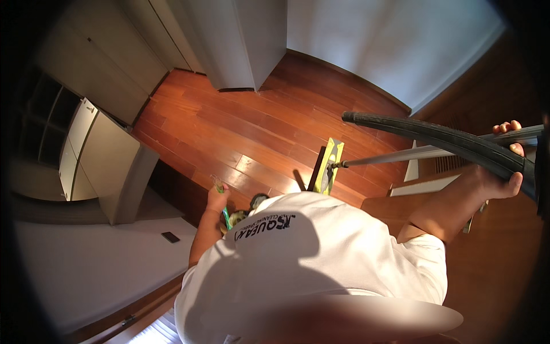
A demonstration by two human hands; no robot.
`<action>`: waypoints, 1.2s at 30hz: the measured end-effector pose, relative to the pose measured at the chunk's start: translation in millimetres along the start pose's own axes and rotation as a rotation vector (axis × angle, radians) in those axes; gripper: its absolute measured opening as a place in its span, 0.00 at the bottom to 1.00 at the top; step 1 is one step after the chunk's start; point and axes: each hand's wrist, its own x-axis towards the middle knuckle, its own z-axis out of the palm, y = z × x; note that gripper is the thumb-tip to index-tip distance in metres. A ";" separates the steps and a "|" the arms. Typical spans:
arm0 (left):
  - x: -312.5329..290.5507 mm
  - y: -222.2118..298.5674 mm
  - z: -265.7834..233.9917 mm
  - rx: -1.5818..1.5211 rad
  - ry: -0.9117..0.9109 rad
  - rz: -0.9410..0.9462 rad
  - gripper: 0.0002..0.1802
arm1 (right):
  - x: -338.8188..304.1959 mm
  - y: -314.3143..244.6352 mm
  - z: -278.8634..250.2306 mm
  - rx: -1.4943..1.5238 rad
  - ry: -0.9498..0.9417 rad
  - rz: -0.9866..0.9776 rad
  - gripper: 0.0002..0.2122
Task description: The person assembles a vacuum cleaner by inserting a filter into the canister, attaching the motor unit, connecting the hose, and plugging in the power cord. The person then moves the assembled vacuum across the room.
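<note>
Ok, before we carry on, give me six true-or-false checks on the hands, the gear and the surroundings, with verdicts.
1. The left hand and the right hand both hold something. True.
2. The silver pole ends in a yellow-edged head. True.
3. The left hand grips the silver pole. False: it holds a slim green item.
4. The right hand grips a black curved tube. True.
5. The floor is pale grey tile. False: it is reddish-brown wood.
6. The person's shirt is black. False: it is white.
</note>
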 end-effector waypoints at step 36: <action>530.9 343.9 153.0 0.228 0.361 0.061 0.09 | 288.3 937.9 64.3 -0.171 0.080 0.398 0.19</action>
